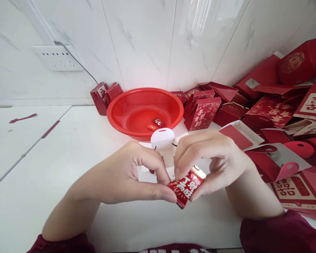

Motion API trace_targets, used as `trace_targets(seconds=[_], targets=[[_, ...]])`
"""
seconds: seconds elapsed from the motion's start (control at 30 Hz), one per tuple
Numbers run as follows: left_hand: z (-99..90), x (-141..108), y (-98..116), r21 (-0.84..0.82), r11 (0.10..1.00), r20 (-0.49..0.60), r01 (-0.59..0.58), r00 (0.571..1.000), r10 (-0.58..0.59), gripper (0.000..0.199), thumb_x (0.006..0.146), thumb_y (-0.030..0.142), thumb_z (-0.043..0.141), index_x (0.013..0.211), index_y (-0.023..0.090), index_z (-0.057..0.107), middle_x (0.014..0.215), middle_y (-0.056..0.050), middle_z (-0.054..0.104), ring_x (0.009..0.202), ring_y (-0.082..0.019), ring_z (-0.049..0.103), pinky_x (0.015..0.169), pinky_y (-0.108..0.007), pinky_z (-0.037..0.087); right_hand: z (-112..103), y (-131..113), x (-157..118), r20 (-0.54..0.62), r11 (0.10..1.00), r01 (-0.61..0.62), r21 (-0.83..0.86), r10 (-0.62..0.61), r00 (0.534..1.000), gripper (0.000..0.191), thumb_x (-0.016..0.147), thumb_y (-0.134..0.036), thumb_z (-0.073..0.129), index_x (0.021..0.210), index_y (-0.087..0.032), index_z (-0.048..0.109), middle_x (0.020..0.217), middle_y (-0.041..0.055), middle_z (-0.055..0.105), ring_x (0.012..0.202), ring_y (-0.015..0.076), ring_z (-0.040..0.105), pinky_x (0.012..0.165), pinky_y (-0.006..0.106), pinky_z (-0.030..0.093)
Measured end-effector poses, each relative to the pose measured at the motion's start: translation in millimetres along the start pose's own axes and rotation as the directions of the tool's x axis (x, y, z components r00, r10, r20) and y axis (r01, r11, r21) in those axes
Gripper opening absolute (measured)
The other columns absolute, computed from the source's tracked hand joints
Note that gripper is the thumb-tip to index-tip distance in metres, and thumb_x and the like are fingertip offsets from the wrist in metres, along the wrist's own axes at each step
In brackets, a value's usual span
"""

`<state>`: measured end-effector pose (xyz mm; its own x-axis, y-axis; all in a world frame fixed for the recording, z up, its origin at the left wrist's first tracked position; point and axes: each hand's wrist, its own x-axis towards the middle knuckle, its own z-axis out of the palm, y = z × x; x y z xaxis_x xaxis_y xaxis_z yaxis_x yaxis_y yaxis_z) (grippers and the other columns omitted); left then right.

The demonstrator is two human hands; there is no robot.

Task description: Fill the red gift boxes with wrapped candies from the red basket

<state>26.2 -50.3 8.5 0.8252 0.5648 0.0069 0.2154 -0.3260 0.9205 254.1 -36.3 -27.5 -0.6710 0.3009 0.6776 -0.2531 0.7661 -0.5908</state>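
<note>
A small red wrapped candy (185,187) with white lettering and a gold crimped end is held between both hands. My left hand (131,175) pinches its left lower edge with thumb and finger. At its right side, the thumb and fingers of my right hand (213,161) grip the wrapper. Just behind the hands stands an open white box (163,140), its rounded flap upright and its lower part mostly hidden by my fingers. Two small wrapped candies (158,122) lie in the red plastic basket (113,116) beyond the box.
Two small red boxes (101,98) stand left of the basket. Upright red boxes (204,114) and a large heap of red boxes (274,112) fill the right side. A tiled wall with a socket panel (59,58) and cable closes the back. Red scraps (23,118) lie at left.
</note>
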Motion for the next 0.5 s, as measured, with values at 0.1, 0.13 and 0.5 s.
trace_targets(seconds=[0.1,0.13,0.5], targets=[[-3.2,-1,1,0.017,1.000,-0.015,-0.009,1.000,0.010,0.006,0.082,0.016,0.074,0.080,0.021,0.076,0.081,0.000,0.075,0.073,-0.013,0.069,0.069,-0.023,0.057,-2,0,0,-0.012,0.999,-0.030,-0.023,0.030,0.999,0.025,0.080,-0.024,0.079,0.098,-0.012,0.067,0.089,0.0072,0.071,0.081,0.0134,0.066,0.071,0.025,0.055],[-4.7,-2,2,0.026,1.000,-0.019,-0.009,1.000,0.009,0.007,0.083,0.016,0.073,0.080,0.022,0.076,0.081,0.001,0.074,0.073,-0.013,0.069,0.069,-0.023,0.057,-3,-1,0,-0.004,0.998,-0.044,-0.045,0.044,0.999,0.025,0.082,-0.023,0.077,0.101,-0.012,0.066,0.091,0.0080,0.071,0.084,0.0144,0.066,0.074,0.026,0.056],[-12.2,-5,3,0.186,0.981,-0.045,0.049,0.998,-0.041,0.008,0.088,0.022,0.067,0.082,0.023,0.073,0.078,0.003,0.072,0.071,-0.011,0.067,0.066,-0.021,0.053,-6,-4,-1,0.027,0.978,-0.065,-0.197,0.072,0.997,0.017,0.087,-0.022,0.068,0.100,-0.012,0.063,0.096,0.0100,0.068,0.092,0.0164,0.065,0.077,0.028,0.055]])
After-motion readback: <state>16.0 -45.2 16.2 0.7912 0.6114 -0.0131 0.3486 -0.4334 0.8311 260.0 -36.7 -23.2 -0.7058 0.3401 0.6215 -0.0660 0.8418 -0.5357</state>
